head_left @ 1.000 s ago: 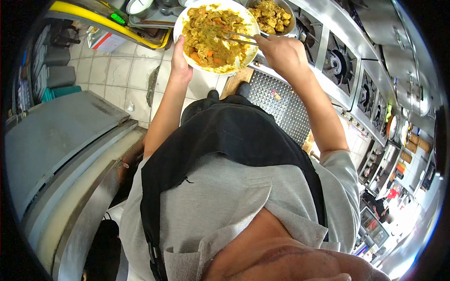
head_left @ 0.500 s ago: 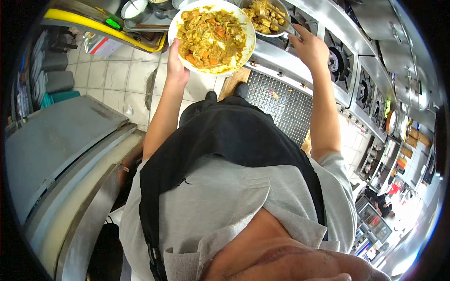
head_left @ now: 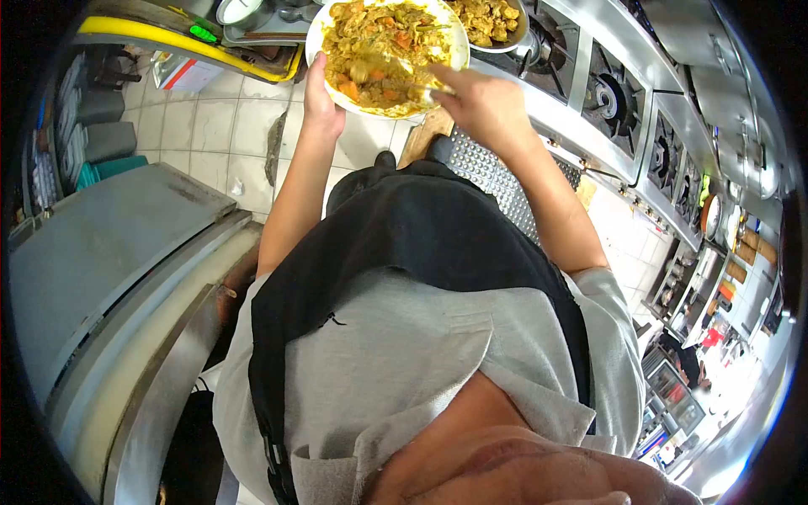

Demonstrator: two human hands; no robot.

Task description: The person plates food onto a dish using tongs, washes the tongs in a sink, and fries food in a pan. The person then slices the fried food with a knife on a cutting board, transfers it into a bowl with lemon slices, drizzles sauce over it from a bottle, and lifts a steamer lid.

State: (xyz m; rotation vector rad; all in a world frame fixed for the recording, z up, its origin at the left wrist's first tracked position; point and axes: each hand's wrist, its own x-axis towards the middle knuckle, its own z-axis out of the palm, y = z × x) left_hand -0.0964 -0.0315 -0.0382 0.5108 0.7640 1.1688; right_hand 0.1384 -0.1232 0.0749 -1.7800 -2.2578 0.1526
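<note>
A white bowl (head_left: 461, 52) full of yellow curry-like food with orange pieces is gripped at its left rim by my left hand (head_left: 324, 105). My right hand (head_left: 492, 105) is closed on metal tongs (head_left: 427, 89) at the bowl's right side, and their tips reach into the food, partly blurred. Just to the right of the bowl, a metal pan (head_left: 523, 32) holds more pieces of cooked food on the stove.
The stove (head_left: 539, 99) with several burners runs along the right. A tray with a yellow edge (head_left: 160, 35) lies at the upper left, near a small metal pot (head_left: 240, 12). A grey-topped unit (head_left: 109, 252) stands left. A distant person (head_left: 686, 360) is at lower right.
Half a second ago the tongs were over the metal pan; my right hand has since moved left and down, bringing them into the bowl. My left hand has kept its hold on the rim.
</note>
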